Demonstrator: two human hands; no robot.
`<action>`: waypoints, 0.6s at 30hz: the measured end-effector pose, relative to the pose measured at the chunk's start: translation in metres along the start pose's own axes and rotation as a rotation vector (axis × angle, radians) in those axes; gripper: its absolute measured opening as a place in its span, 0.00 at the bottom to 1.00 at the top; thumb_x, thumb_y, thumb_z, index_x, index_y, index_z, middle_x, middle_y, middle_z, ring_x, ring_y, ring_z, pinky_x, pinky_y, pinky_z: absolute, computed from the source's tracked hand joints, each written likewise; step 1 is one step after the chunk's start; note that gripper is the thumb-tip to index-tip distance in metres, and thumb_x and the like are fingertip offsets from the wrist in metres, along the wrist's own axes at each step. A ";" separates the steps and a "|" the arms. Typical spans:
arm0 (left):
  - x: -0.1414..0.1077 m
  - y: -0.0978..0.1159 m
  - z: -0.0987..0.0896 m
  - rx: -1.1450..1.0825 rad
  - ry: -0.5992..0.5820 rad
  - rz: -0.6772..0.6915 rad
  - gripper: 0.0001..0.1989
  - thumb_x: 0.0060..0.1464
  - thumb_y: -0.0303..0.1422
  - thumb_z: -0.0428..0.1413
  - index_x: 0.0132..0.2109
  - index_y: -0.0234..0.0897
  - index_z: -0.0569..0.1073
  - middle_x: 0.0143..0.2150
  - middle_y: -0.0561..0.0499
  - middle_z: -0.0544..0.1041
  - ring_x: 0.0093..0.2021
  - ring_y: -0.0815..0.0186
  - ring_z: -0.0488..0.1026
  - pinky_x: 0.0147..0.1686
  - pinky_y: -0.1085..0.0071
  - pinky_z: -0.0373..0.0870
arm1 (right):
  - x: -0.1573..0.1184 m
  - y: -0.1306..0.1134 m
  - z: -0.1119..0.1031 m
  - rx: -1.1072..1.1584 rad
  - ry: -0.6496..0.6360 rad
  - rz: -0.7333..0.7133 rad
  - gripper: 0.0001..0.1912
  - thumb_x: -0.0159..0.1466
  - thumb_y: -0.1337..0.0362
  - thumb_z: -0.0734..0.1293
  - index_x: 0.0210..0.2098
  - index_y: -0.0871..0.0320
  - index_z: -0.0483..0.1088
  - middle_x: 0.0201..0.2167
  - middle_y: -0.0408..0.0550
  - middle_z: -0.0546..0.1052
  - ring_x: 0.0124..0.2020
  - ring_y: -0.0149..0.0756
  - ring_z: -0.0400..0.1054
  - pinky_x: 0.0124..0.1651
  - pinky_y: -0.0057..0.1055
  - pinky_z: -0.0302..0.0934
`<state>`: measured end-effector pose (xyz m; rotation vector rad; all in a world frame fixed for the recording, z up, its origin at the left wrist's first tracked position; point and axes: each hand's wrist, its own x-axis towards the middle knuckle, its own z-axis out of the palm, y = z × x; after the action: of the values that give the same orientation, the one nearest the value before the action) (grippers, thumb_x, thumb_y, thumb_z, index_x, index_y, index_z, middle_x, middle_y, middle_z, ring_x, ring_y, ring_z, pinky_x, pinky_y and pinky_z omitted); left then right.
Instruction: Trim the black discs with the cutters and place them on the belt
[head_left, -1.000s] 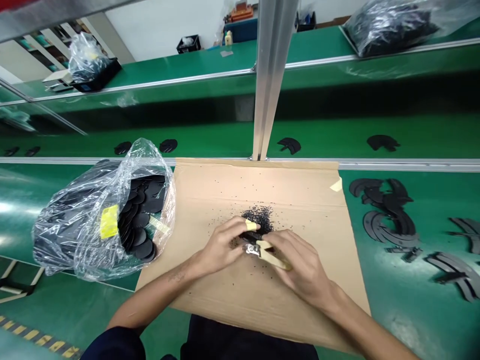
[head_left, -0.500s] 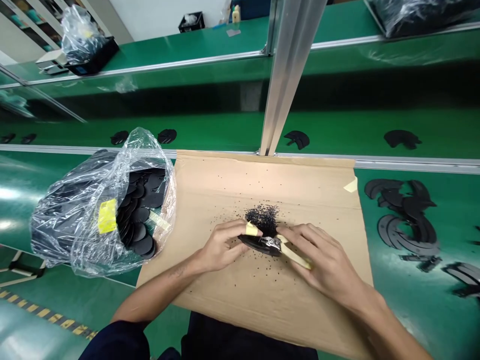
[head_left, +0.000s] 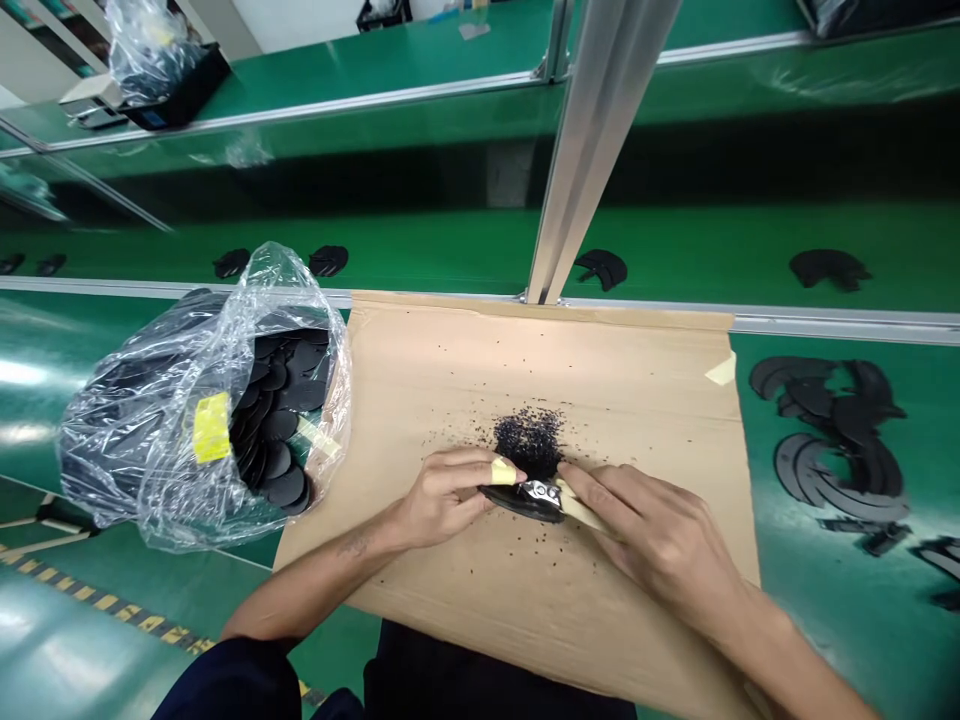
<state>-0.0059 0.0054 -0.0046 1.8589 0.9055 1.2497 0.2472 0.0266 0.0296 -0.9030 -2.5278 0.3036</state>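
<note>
As the left hand [head_left: 442,495] is clamping its fingers on a black disc [head_left: 517,505] over the cardboard sheet [head_left: 450,400], the right hand [head_left: 660,535] is closing its fingers around a tape-handled cutter [head_left: 570,500] and pressing it closer against the disc's rim.

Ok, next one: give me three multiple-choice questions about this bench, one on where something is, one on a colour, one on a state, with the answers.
1. Where is the clear plastic bag of black discs?
A. Left of the cardboard sheet
B. Right of the sheet
C. On the person's lap

2. What colour is the bag's label?
A. Red
B. Blue
C. Yellow

3. What state is the bag's mouth in?
A. Tied shut
B. Open
C. Taped over

Answers:
1. A, it lies along the sheet's left edge.
2. C, the label shows yellow.
3. B, the discs show through the opening.
</note>
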 end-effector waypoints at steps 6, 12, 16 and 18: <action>0.007 0.010 -0.008 0.077 -0.036 -0.034 0.15 0.60 0.30 0.61 0.53 0.36 0.77 0.36 0.47 0.79 0.35 0.66 0.75 0.34 0.70 0.75 | 0.000 0.003 -0.003 -0.094 0.040 0.064 0.19 0.69 0.71 0.61 0.58 0.56 0.68 0.39 0.51 0.80 0.35 0.38 0.76 0.34 0.33 0.70; 0.013 0.015 -0.007 0.086 -0.220 -0.165 0.11 0.63 0.31 0.56 0.51 0.35 0.77 0.40 0.45 0.78 0.38 0.65 0.74 0.38 0.69 0.73 | 0.000 0.000 -0.010 -0.213 -0.028 0.029 0.16 0.71 0.67 0.60 0.56 0.59 0.69 0.41 0.54 0.80 0.36 0.41 0.73 0.36 0.36 0.67; 0.015 0.005 -0.023 0.046 -0.120 -0.358 0.13 0.66 0.38 0.54 0.44 0.31 0.75 0.37 0.48 0.78 0.36 0.66 0.75 0.36 0.73 0.72 | -0.030 0.006 -0.012 -0.237 -0.038 0.118 0.18 0.71 0.57 0.61 0.56 0.59 0.68 0.41 0.55 0.78 0.39 0.45 0.73 0.38 0.38 0.68; 0.025 -0.007 -0.041 0.117 -0.073 -0.344 0.19 0.68 0.44 0.49 0.44 0.31 0.75 0.37 0.47 0.78 0.37 0.65 0.75 0.37 0.72 0.73 | -0.051 0.010 -0.007 -0.256 -0.027 0.152 0.20 0.71 0.55 0.61 0.58 0.58 0.67 0.44 0.56 0.78 0.42 0.46 0.73 0.40 0.40 0.69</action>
<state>-0.0383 0.0371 0.0121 1.7318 1.2196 0.9306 0.2912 0.0019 0.0159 -1.1980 -2.5665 0.0371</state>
